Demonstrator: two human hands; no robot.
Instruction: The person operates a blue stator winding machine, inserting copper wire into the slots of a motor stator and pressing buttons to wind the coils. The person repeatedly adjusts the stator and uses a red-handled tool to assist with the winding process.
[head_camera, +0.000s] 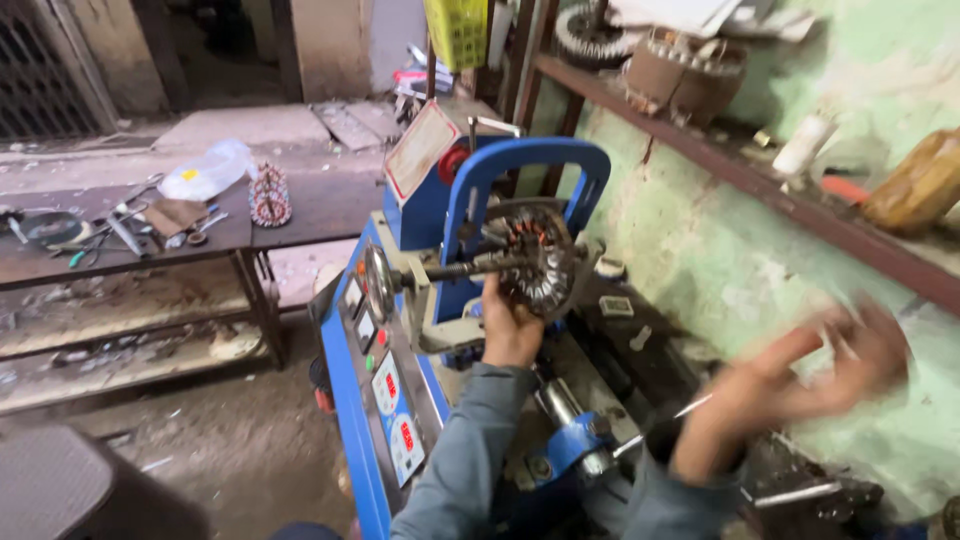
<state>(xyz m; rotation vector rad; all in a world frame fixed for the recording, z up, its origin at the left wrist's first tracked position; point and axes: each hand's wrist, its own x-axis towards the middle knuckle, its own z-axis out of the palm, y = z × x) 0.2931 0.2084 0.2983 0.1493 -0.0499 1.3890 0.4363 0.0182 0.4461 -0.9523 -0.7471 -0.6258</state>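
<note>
Grey-sleeved left hand (510, 330), centre frame, closes round the wound stator (535, 262) on the blue winding machine (400, 400), evidently steadying it on its spindle. Right hand (800, 385), lower right, blurred; grip indeterminable, possibly pinching thin wire.

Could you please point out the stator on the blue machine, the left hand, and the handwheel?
stator (540, 262): head view, on its toothed rim.
left hand (510, 330): head view, back of hand.
handwheel (379, 283): head view, its rim.
</note>
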